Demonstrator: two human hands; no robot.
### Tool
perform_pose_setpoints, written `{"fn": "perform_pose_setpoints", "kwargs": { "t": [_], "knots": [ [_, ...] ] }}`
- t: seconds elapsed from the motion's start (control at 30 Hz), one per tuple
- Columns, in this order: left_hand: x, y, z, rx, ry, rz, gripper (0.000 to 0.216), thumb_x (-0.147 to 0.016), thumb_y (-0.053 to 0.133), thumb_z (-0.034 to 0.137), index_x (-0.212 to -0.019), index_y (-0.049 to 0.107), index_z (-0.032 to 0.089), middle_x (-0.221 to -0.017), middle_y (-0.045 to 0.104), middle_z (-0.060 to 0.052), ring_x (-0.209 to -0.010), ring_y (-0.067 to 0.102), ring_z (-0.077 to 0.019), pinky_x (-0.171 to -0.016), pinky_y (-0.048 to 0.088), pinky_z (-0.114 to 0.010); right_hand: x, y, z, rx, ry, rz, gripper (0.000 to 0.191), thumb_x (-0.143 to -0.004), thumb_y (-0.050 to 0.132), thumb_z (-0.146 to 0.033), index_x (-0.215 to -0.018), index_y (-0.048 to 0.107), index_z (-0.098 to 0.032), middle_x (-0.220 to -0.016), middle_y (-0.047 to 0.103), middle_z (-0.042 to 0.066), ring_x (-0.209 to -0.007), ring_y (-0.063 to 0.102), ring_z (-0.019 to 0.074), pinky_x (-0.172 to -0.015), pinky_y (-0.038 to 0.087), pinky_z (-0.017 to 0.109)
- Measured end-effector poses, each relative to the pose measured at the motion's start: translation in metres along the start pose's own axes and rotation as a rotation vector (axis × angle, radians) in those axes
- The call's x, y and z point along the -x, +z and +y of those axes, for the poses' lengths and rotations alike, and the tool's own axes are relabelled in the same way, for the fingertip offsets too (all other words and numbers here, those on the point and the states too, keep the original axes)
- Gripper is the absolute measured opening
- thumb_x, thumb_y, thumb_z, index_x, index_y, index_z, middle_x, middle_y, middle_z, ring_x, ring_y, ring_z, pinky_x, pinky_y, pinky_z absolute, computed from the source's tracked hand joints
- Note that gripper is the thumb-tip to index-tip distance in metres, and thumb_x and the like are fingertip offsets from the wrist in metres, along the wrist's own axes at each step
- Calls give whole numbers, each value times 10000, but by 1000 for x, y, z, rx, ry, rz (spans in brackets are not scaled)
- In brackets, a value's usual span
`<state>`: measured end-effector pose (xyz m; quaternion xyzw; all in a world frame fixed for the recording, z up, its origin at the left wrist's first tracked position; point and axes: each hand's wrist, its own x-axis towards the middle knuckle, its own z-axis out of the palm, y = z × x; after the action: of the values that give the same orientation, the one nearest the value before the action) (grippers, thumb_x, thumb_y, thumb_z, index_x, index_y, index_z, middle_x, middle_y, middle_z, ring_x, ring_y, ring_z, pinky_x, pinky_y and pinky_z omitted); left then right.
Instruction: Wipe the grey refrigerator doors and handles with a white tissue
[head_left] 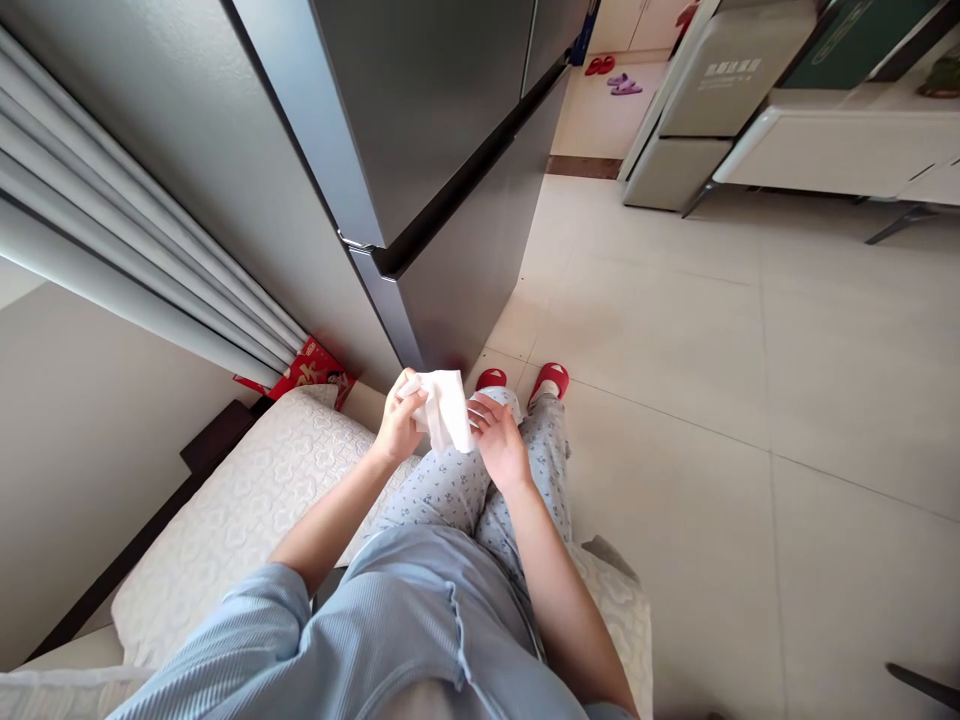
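On the left we see a quilted cover (247,490); next, our left hand (397,425) pinches a white tissue (450,412) above our patterned trousers (442,492). Our right hand (504,447), fingers loosely spread, is at its right edge, contact unclear. Farther right, 1 red slipper (564,380) rests on floor tiles (675,330).

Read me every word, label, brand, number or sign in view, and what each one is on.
Nothing is sharp enough to quote.
Beige cabinet: white characters, too blurred to read.
Red box: pale characters, too small and blurred.
Dark green box: faint lettering, illegible.
White tissue in the left hand: no print visible.
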<state>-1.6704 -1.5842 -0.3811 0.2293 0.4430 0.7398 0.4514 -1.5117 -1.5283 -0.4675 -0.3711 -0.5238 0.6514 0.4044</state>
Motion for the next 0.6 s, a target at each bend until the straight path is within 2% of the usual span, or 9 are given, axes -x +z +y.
{"fn": "perform_pose_setpoints", "kwargs": {
  "t": [0.03,0.1,0.17,0.2,0.3,0.43,0.5,0.6],
  "knots": [
    [3,1,0,-1,-12,-14,587,-676,940,496,-755,441,196,-689,419,44,-583,362,-75,-537,331,-183,2,9,-15,-147,41,-105,730,-981,347,-811,-1265,680,-226,-1264,748,133,-1136,724,269,-891,616,411],
    [8,1,-3,-25,-52,-49,546,-699,942,510,-774,505,193,-701,480,33,-589,401,-76,-541,355,-183,9,23,-38,-315,111,-232,674,-891,596,-808,-1251,692,-247,-1246,749,100,-1124,711,271,-873,603,380],
    [10,-2,-7,-42,-113,-69,495,-738,911,565,-821,598,191,-739,556,7,-616,465,-95,-556,405,-200,16,31,-52,-272,129,-205,565,-815,814,-652,-1212,702,-265,-1174,758,50,-1070,705,238,-849,579,321],
    [11,-4,-8,-46,-139,-66,481,-757,893,587,-847,637,190,-761,583,-5,-640,497,-107,-573,435,-210,19,33,-55,-241,129,-164,511,-803,859,-574,-1184,707,-269,-1139,759,30,-1040,701,217,-839,564,295],
    [13,-11,-8,-58,-168,-47,446,-806,851,599,-859,675,192,-771,589,-12,-681,532,-124,-613,481,-222,23,33,-56,-250,135,-67,355,-841,842,-511,-1057,718,-257,-1022,752,-1,-911,680,164,-763,526,248],
    [10,-18,-5,-64,-124,-17,500,-811,851,595,-731,574,186,-696,480,18,-608,434,-92,-559,422,-197,17,28,-55,-378,223,-14,368,-775,877,-516,-953,703,-246,-866,728,-20,-789,648,140,-690,513,233],
    [6,-23,-7,-67,-119,17,508,-800,835,637,-763,595,191,-743,542,3,-646,494,-101,-593,456,-205,12,25,-57,-428,264,4,412,-721,902,-509,-959,693,-245,-881,745,-14,-842,677,156,-716,538,244],
    [-2,-35,-19,-120,-176,-14,536,-839,724,728,-955,685,206,-1001,695,-72,-863,654,-174,-748,560,-281,5,19,-61,-468,264,13,459,-709,891,-505,-1028,684,-248,-1003,778,9,-1007,714,209,-818,585,309]
  ]
}}
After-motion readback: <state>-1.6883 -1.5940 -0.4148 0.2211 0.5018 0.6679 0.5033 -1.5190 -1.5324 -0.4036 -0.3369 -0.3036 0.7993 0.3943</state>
